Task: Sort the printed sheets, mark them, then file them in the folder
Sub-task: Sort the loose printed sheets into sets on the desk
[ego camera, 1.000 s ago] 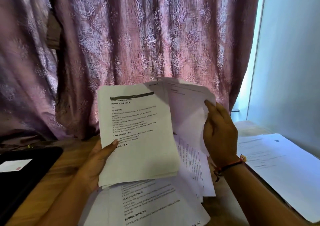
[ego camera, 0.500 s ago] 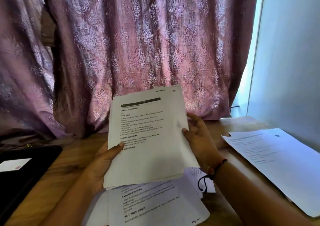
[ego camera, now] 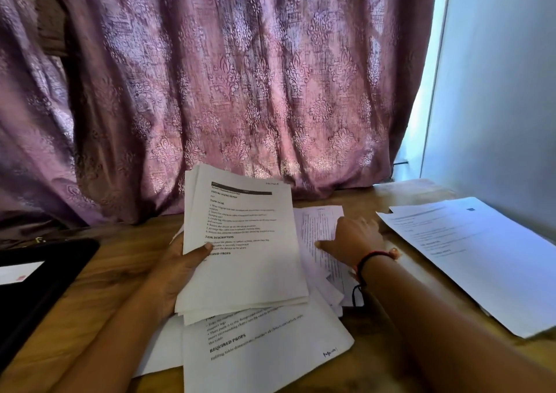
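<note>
Now, in the head view, our left hand (ego camera: 180, 267) is gripping the stack of printed sheets (ego camera: 243, 251), thumb on top, above the wooden table (ego camera: 120, 275). Our right hand (ego camera: 355, 239) is resting on a loose sheet (ego camera: 319, 224) beside it; whether it is pinching, we cannot tell.

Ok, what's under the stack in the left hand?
Loose printed sheets on the table; the front one shows a "REQUIRED PROPS" heading. The stack in the left hand covers their upper parts.
</note>
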